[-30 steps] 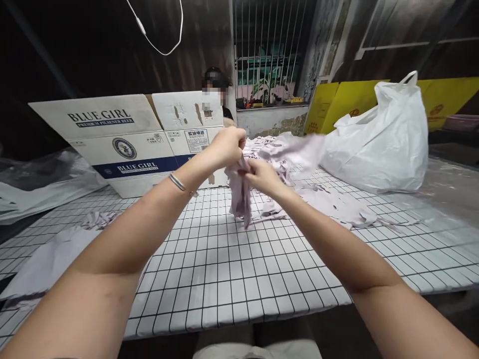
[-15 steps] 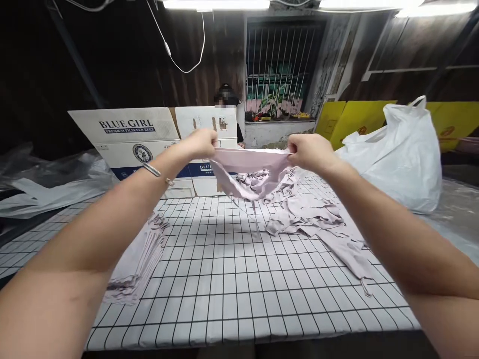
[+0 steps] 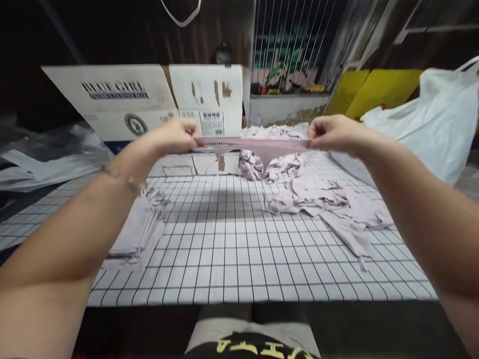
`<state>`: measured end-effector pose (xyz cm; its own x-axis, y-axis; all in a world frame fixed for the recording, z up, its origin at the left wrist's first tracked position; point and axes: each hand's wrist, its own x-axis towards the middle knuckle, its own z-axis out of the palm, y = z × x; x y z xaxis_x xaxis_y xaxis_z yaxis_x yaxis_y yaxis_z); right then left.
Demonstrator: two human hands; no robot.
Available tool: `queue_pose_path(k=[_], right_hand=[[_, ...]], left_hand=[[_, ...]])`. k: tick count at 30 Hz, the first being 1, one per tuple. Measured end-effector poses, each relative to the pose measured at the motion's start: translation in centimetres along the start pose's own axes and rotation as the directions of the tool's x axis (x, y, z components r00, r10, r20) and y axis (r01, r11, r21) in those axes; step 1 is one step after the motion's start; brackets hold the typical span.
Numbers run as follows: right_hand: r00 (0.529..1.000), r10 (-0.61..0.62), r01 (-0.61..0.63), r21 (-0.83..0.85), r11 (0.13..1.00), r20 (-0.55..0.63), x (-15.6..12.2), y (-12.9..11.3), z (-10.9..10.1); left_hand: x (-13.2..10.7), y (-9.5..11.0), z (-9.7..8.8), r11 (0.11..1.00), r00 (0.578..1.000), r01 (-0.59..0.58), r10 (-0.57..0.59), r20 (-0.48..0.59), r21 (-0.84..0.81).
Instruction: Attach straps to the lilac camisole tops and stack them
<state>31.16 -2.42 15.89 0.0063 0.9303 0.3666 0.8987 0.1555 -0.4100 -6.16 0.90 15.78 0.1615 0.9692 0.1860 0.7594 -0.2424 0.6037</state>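
Up above the table, a pair of pale pink underpants [image 3: 264, 148] is stretched sideways, blurred by motion. My left hand [image 3: 175, 135] is closed on one end of its waistband, and my right hand [image 3: 331, 132] pinches the other end. Below my left forearm lies a neat stack of folded pale pink garments [image 3: 136, 232]. Loose, crumpled garments of the same colour [image 3: 314, 197] spread over the table on the right. Behind the stretched cloth, another crumpled heap [image 3: 286, 168] is partly hidden.
A white checked cloth covers the table [image 3: 232, 259]. A printed cardboard box [image 3: 123, 107] stands at the back left. Plastic bags lie at far left, and a full white plastic bag [image 3: 437, 114] stands at right. A person is partly visible behind the box.
My hands have moved farther apart, pulling the underpants wider and flatter. The view has tilted down, showing the table's front edge and my lap.
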Motion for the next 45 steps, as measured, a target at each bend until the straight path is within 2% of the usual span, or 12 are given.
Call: queue_pose_path(k=[5,9,11,16,20,23,26,30,33,36,41,45], right_hand=[[0.942,0.101,-0.109,0.007,0.994,0.32,-17.3,3.1,11.0],[0.813,0.102,-0.194,0.1,0.976,0.573,-25.2,4.0,14.9],[0.773,0.002,-0.181,0.217,0.959,0.634,-24.7,4.7,14.6],[0.986,0.009,-0.001,-0.05,0.999,0.166,-16.2,10.1,15.6],[0.974,0.123,-0.043,-0.374,0.926,0.192,-9.9,18.1,16.2],[0.867,0.491,-0.387,-0.51,0.768,0.082,-6.6,21.7,13.8],[0.879,0.434,-0.474,-0.447,0.759,-0.196,-5.8,17.9,13.2],[0.976,-0.206,0.204,-0.038,0.978,-0.063,-11.7,3.7,19.4],[0.711,-0.614,0.571,0.227,0.789,0.344,-17.5,-4.9,25.2],[0.555,-0.634,0.588,0.285,0.757,0.539,-20.5,-7.7,27.7],[0.554,-0.618,0.568,0.289,0.77,0.558,-20.5,-6.7,27.3],[0.552,-0.617,0.558,0.301,0.773,0.561,-20.3,-6.8,27.2]], left_hand=[[-15.8,-8.8,11.8,0.993,0.981,0.112,-0.118,0.154,0.046],[-24.0,-12.1,15.9,0.943,0.945,0.213,-0.265,0.19,0.255],[-25.2,-12.2,15.4,0.932,0.926,0.214,-0.289,0.242,0.294],[-24.5,-11.8,13.5,0.97,0.901,0.009,-0.113,0.419,0.243],[-24.9,-12.5,14.1,0.936,0.844,-0.257,0.096,0.528,0.24],[-24.0,-12.7,14.0,0.947,0.834,-0.256,0.116,0.539,0.193],[-19.9,-12.8,14.0,0.971,0.941,-0.136,0.065,0.331,0.196],[-11.8,-14.0,15.9,0.924,0.965,-0.243,0.199,0.171,0.296],[-6.8,-14.9,17.2,0.746,0.761,-0.615,0.477,0.44,0.256],[-3.4,-15.0,16.8,0.607,0.64,-0.75,0.569,0.515,0.262],[-1.8,-14.1,14.9,0.816,0.945,-0.322,0.246,0.217,0.48],[-5.1,-13.5,16.4,0.914,0.948,-0.004,-0.126,0.292,0.407]])
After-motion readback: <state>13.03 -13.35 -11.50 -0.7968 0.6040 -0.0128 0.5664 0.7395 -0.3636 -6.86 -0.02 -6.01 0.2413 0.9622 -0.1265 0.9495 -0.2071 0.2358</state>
